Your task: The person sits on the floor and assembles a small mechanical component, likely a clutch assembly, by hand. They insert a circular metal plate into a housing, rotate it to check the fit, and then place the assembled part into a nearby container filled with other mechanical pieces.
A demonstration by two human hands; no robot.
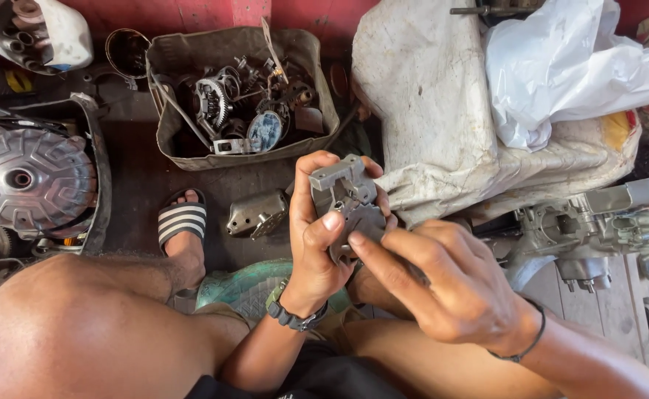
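a tray of engine parts (168, 122) is sitting behind the sandalled foot (182, 225); a finned cover (25, 177) is lying to the foot's left, a small casting (256, 214) to its right.

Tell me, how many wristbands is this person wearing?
2: a chunky dark watch-like band on the left hand, and a thin black cord on the right hand. Both hands hold a grey metal part.

Grey metal part (348, 201), black-and-white striped sandal (181, 220), white plastic bag (561, 66) — red wall (214, 13), silver ribbed cover (25, 177)
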